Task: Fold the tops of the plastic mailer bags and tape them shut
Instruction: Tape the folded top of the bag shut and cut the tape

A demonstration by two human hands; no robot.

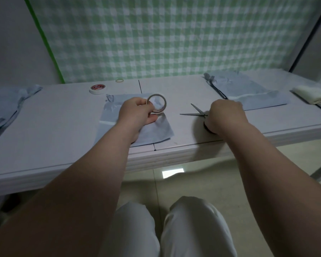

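A grey plastic mailer bag (156,130) lies flat on the white table (63,130) in front of me, its top end crumpled at the far left corner. My left hand (137,113) holds a clear tape roll (156,106) upright over the bag. My right hand (224,115) grips the handles of a pair of scissors (195,113), whose blades are spread and point left above the table. Another mailer bag (248,91) lies at the back right, and more bags (6,106) lie at the far left.
A white tape roll with a red core (97,89) and a rubber band (119,80) lie near the table's back edge. Folded white cloth (315,95) sits at the far right. A green checked curtain (174,38) hangs behind. My knees are below the table's front edge.
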